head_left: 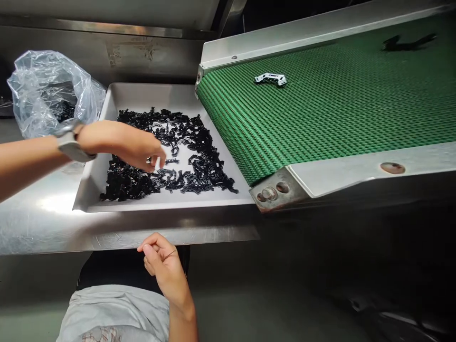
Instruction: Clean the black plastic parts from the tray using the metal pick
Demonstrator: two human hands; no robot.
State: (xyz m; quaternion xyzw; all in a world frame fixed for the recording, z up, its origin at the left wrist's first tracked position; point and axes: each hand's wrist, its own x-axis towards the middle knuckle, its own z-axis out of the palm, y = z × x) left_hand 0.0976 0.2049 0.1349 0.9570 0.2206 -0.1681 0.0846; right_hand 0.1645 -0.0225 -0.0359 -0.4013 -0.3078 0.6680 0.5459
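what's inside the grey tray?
Small black parts in the tray, denser around a barer middle. The left hand hides some of the interior; what's beneath it can't be seen.

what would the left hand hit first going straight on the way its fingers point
The left hand would probably meet the small black parts in the shallow light-grey tray, below its fingertips, though depth is unclear.

Parts (pixel 123 183) in the tray (pixel 153 97), bag (pixel 85 95) at left, conveyor (pixel 327 104) at right.
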